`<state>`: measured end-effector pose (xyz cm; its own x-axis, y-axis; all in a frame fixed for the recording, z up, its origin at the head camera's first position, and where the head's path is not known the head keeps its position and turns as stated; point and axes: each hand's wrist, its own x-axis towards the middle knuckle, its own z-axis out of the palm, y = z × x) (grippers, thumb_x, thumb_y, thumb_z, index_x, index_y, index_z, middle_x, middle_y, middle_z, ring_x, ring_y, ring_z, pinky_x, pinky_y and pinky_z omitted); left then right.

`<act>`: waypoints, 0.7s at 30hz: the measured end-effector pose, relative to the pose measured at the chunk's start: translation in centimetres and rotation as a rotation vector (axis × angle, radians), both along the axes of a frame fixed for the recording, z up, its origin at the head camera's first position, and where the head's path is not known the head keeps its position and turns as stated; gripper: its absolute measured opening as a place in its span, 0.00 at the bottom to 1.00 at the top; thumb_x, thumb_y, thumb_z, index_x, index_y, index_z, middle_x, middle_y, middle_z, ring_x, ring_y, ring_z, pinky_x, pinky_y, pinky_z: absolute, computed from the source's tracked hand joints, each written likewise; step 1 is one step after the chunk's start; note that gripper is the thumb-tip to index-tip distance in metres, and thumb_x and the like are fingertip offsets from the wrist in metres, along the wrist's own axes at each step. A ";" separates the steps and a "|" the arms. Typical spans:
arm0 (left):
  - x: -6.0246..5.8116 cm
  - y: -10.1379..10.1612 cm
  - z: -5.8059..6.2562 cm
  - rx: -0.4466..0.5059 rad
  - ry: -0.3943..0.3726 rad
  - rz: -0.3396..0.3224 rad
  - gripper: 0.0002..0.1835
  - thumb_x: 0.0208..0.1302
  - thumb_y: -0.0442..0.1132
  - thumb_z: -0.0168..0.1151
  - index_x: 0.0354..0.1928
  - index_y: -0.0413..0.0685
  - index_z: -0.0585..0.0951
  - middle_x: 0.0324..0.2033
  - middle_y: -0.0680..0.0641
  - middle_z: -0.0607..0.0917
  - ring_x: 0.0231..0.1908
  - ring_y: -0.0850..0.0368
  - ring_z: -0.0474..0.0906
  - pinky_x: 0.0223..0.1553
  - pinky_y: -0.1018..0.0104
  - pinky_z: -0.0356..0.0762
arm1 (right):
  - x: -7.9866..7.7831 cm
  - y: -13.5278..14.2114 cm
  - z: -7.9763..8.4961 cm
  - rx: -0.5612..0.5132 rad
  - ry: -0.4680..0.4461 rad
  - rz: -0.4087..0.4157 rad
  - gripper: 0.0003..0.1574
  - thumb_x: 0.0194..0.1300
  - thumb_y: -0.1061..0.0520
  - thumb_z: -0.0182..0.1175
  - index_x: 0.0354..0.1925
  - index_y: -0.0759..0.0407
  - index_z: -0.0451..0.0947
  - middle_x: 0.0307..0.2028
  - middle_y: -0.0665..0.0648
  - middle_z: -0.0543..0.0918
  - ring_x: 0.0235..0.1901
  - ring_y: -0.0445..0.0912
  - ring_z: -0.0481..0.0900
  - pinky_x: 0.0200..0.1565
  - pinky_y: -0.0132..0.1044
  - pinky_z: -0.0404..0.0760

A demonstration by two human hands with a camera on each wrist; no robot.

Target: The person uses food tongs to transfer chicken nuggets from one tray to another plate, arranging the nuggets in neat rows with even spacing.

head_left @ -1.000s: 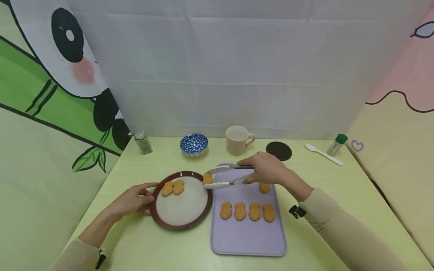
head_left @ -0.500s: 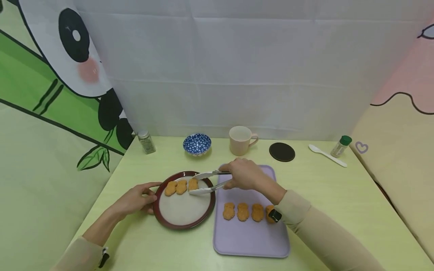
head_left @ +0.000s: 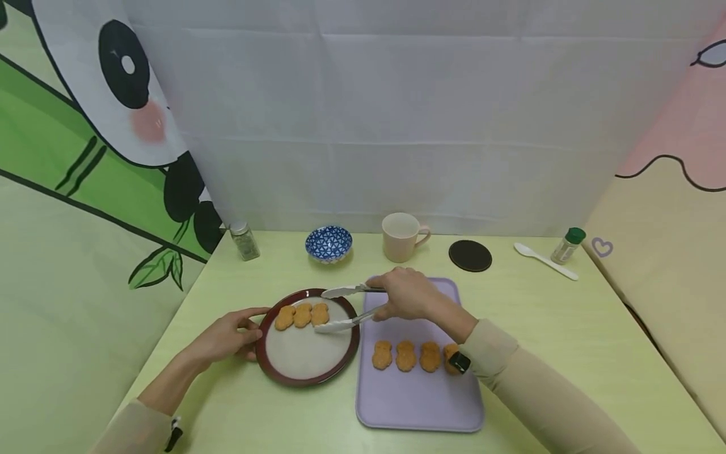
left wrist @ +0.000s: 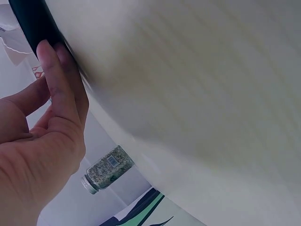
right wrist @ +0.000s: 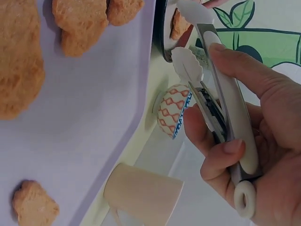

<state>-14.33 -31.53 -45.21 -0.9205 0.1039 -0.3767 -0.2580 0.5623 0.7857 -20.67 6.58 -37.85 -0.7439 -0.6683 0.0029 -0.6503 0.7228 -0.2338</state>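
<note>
My left hand [head_left: 227, 337] holds the left rim of a round plate [head_left: 306, 380], white with a brown border; in the left wrist view its fingers [left wrist: 61, 89] touch the dark edge. Three bear-shaped nuggets [head_left: 303, 315] lie in a row on the plate's far part. My right hand [head_left: 409, 294] grips tongs [head_left: 338, 326] with white scalloped tips. These tips are spread on either side of the rightmost nugget [head_left: 320, 313], apparently clear of it. More nuggets [head_left: 405, 356] rest on a lilac tray [head_left: 420, 403] under my right arm, one visible only in the right wrist view [right wrist: 35, 205].
Along the back stand a spice jar [head_left: 245, 243], a blue patterned bowl [head_left: 329, 244] and a pink mug [head_left: 400, 238]. To their right are a black round coaster [head_left: 470, 255], a white spoon [head_left: 546, 261] and a green-capped jar [head_left: 569, 246]. A white curtain [head_left: 363, 126] hangs behind the table.
My right hand has moved left with the tongs, carrying the third nugget from the plate's right rim to beside the other two. The tongs have then spread and released it.
</note>
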 end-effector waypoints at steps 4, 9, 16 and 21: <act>-0.1 0.0 -0.1 -0.004 0.006 -0.020 0.28 0.67 0.34 0.56 0.68 0.49 0.64 0.41 0.40 0.77 0.26 0.50 0.81 0.28 0.62 0.79 | -0.1 1.6 0.5 -0.030 -0.003 -0.028 0.42 0.43 0.37 0.74 0.58 0.43 0.77 0.44 0.46 0.83 0.35 0.42 0.77 0.35 0.40 0.76; -0.2 0.0 -0.3 -0.015 0.001 -0.019 0.28 0.67 0.34 0.56 0.68 0.50 0.64 0.41 0.41 0.77 0.26 0.50 0.81 0.28 0.62 0.78 | -0.1 5.3 1.5 -0.050 0.029 -0.055 0.42 0.42 0.38 0.74 0.58 0.44 0.77 0.41 0.46 0.83 0.34 0.42 0.77 0.36 0.41 0.75; -0.4 -0.1 -0.6 0.001 -0.011 -0.009 0.28 0.66 0.33 0.56 0.68 0.53 0.65 0.40 0.40 0.77 0.27 0.50 0.81 0.29 0.61 0.79 | 0.4 12.5 2.8 -0.057 0.006 -0.061 0.45 0.43 0.37 0.73 0.59 0.48 0.76 0.37 0.48 0.84 0.30 0.40 0.76 0.34 0.40 0.75; -0.4 -0.2 -0.5 -0.003 -0.004 -0.022 0.28 0.66 0.34 0.56 0.68 0.52 0.65 0.41 0.40 0.77 0.27 0.50 0.81 0.29 0.61 0.79 | 0.6 17.7 2.7 -0.007 0.000 -0.077 0.43 0.43 0.40 0.74 0.58 0.51 0.77 0.20 0.41 0.78 0.18 0.36 0.67 0.26 0.35 0.71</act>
<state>-14.73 -31.75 -45.71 -0.9165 0.1230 -0.3805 -0.2485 0.5704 0.7829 -20.09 24.25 -35.19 -0.7930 -0.6092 0.0074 -0.5930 0.7690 -0.2389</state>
